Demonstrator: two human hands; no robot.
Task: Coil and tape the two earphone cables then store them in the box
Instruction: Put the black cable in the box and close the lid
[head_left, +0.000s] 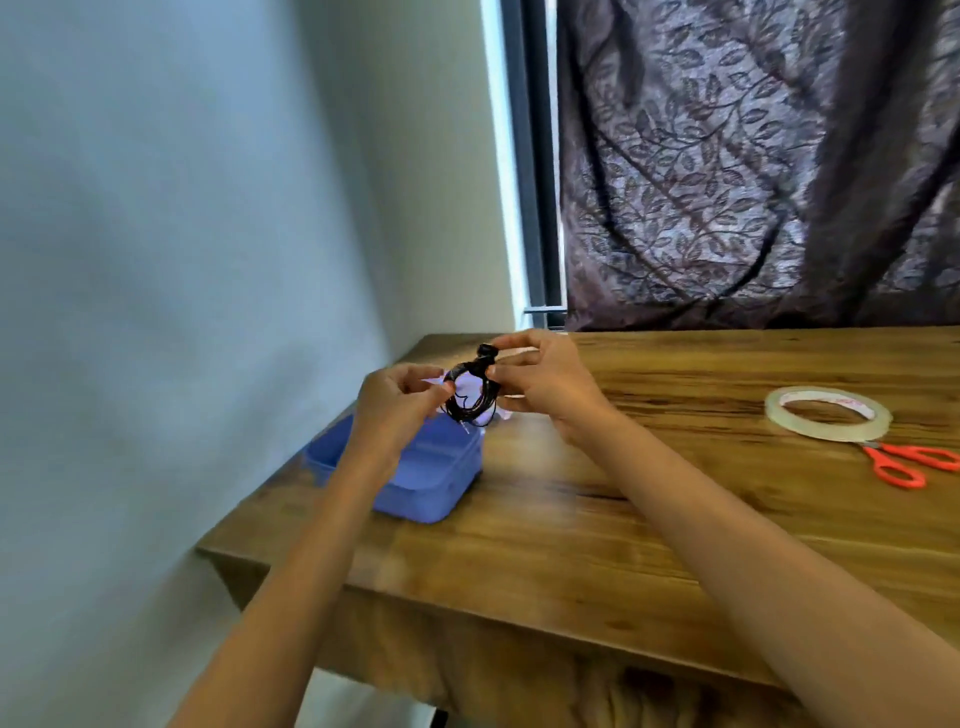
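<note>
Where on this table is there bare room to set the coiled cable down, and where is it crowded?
The wooden table is bare between the blue box and the tape roll, and along its near edge. The far right is taken by the tape roll and red scissors. The far left corner is crowded: the box, both hands, left and right, holding the black earphone cable.

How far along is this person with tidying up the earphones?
Partway. One black earphone cable is already coiled, held up between the left hand and right hand above the blue box; they seem to be wrapping tape around it. The tape roll and scissors lie aside on the table. Left: putting it in the box. I can't make out a second cable.
</note>
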